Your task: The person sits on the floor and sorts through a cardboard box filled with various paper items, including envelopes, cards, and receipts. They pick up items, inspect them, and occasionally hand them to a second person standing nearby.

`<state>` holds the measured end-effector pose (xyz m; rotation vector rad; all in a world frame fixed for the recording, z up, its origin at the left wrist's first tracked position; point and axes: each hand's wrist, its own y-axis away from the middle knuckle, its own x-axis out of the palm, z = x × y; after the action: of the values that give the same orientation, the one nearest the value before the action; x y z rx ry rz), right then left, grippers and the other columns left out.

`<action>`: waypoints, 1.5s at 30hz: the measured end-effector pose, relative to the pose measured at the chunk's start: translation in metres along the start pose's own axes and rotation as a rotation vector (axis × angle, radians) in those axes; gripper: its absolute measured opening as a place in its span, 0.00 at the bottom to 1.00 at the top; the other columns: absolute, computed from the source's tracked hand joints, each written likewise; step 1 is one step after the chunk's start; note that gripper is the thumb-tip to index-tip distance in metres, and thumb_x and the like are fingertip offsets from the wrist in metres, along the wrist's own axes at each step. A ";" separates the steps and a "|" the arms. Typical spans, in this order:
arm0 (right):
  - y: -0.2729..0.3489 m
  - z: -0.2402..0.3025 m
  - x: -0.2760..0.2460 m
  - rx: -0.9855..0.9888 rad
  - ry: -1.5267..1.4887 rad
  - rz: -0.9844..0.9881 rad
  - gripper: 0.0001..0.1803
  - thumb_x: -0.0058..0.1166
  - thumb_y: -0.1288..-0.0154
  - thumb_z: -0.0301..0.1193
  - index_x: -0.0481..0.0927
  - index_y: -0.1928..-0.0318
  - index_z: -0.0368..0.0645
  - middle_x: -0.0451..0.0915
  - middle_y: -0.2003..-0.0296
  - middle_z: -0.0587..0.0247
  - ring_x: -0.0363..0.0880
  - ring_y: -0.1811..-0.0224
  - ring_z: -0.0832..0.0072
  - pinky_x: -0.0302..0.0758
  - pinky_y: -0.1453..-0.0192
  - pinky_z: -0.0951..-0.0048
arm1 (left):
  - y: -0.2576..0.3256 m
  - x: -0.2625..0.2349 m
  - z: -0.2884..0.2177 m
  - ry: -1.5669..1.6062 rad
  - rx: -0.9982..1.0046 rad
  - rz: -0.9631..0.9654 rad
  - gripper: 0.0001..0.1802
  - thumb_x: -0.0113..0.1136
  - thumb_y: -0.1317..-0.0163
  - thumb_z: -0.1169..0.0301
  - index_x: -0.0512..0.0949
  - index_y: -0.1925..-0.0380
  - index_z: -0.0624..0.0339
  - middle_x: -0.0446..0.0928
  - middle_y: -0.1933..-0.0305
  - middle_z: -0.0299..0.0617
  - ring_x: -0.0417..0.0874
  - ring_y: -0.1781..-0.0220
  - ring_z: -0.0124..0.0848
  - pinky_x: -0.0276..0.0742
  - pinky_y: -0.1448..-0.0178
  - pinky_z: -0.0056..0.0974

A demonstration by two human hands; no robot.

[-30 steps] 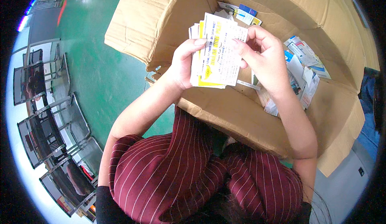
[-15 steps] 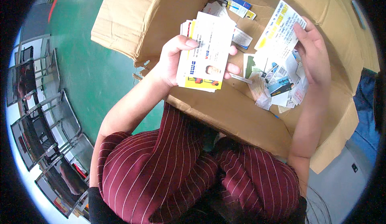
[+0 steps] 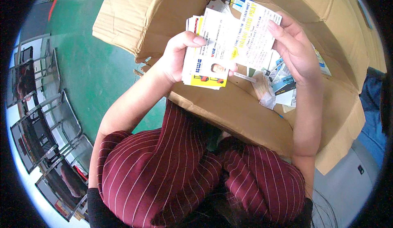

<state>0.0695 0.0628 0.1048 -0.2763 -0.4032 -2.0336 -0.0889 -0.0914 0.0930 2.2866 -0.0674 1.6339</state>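
Observation:
My left hand (image 3: 177,56) grips a stack of business cards (image 3: 217,35) with the thumb on top. The uppermost card is white with a small portrait, and a yellow edge with red pictures shows at its lower side. Between the thumb and fingers of my right hand (image 3: 295,49) is a white business card (image 3: 256,35) with yellow and blue print. Its left edge overlaps the right side of the stack. Both hands are over a large open cardboard box (image 3: 241,117). Loose cards and paper scraps (image 3: 282,88) lie inside, partly hidden by my right hand and the held card.
More cards (image 3: 235,2) lie in the box's far left corner. Box flaps (image 3: 123,19) stick out at the left and lower right. Metal-framed folding chairs (image 3: 61,117) stand on the green floor (image 3: 96,76) at the left. Striped maroon fabric (image 3: 163,174) covers my lap.
My right hand has moved left with its card, bringing it from over the box's right side up against the stack. The left hand has hardly moved.

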 end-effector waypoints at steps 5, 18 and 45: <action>0.001 0.005 0.007 0.031 -0.047 -0.001 0.09 0.45 0.40 0.34 0.73 0.64 0.43 0.75 0.72 0.72 0.70 0.71 0.89 0.67 0.66 0.84 | 0.000 0.003 -0.002 -0.062 0.031 -0.057 0.30 0.49 0.54 0.65 0.60 0.50 0.70 0.70 0.56 0.57 0.75 0.59 0.47 0.72 0.53 0.45; 0.003 -0.015 0.053 -0.230 0.693 -0.264 0.35 0.63 0.60 0.38 0.61 0.52 0.40 0.71 0.65 0.56 0.73 0.67 0.69 0.70 0.65 0.72 | -0.003 0.001 -0.002 -0.004 -0.021 -0.021 0.29 0.49 0.51 0.59 0.62 0.52 0.67 0.72 0.60 0.54 0.76 0.62 0.47 0.73 0.56 0.46; -0.075 -0.148 -0.020 -0.220 1.433 -0.007 0.23 0.54 0.57 0.28 0.70 0.56 0.39 0.68 0.54 0.54 0.63 0.51 0.59 0.63 0.47 0.65 | 0.088 0.030 -0.039 -0.166 0.458 -0.164 0.50 0.61 0.66 0.65 0.45 0.42 0.61 0.62 0.54 0.51 0.71 0.66 0.42 0.71 0.62 0.46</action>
<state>0.0090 0.0535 -0.0510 1.0187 0.7055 -1.7718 -0.1344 -0.1584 0.1530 2.6716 0.4912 1.4887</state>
